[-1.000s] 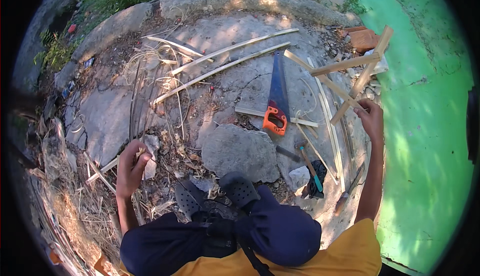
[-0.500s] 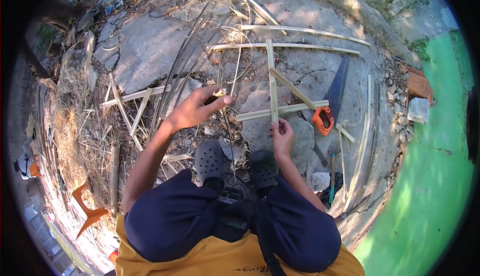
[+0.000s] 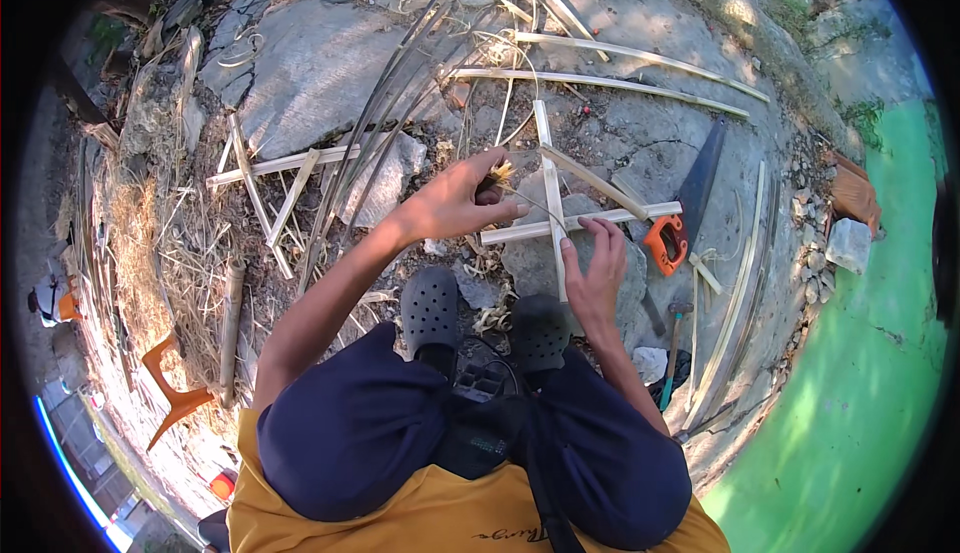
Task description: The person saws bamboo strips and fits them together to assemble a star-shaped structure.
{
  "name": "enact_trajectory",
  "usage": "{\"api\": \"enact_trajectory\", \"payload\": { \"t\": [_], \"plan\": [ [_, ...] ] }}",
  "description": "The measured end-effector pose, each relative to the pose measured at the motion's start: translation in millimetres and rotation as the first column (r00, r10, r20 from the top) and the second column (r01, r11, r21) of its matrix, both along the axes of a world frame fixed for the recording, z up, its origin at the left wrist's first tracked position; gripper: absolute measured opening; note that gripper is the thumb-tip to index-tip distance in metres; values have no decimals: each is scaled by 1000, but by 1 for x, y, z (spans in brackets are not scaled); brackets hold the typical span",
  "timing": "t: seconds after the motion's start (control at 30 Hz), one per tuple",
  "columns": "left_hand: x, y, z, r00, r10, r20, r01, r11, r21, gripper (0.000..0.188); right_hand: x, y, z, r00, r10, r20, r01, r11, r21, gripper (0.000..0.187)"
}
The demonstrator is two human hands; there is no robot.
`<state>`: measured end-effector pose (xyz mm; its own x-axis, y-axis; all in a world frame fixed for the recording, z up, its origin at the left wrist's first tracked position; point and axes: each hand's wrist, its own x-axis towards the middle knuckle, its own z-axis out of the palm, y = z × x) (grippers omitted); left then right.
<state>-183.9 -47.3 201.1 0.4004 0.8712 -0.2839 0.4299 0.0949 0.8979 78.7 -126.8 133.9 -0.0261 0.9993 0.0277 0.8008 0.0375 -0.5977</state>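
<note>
Currently | wooden frame (image 3: 551, 188) already forming a cross; loose strips (image 3: 600, 81) lying unjoined, far | left hand (image 3: 450, 199): fingers pinching straw-coloured tuft (image 3: 503, 174) | right hand (image 3: 596, 283): fingers resting spread

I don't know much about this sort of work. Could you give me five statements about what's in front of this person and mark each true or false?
1. The right hand is at some crossed pale sticks. True.
2. The left hand is empty and flat on the ground. False: the left hand is raised and holds a frayed yellowish piece.
3. The saw has an orange handle. True.
4. The hammer lies left of the shoes. False: the hammer lies to the right of the shoes.
5. The green ground is on the right side of the picture. True.
</note>
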Motion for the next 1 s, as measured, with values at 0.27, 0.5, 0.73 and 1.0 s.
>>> {"api": "enact_trajectory", "payload": {
  "t": [0.27,0.5,0.73,1.0],
  "plan": [
    [23,-17,28,961,15,277,2,998,-61,28,-28,21,64,681,6,-732,-450,792,-413,32],
    [6,-38,15,899,115,423,58,925,-375,36,-11,14,78,546,-33,-837,-516,774,-367,34],
    [15,-61,-40,923,46,382,23,984,-174,28,-10,21,73,512,34,-858,-519,809,-278,35],
    [29,-76,-25,974,150,170,-148,989,-24,28,16,23,79,798,121,-590,-225,969,-106,20]
  ]
}}
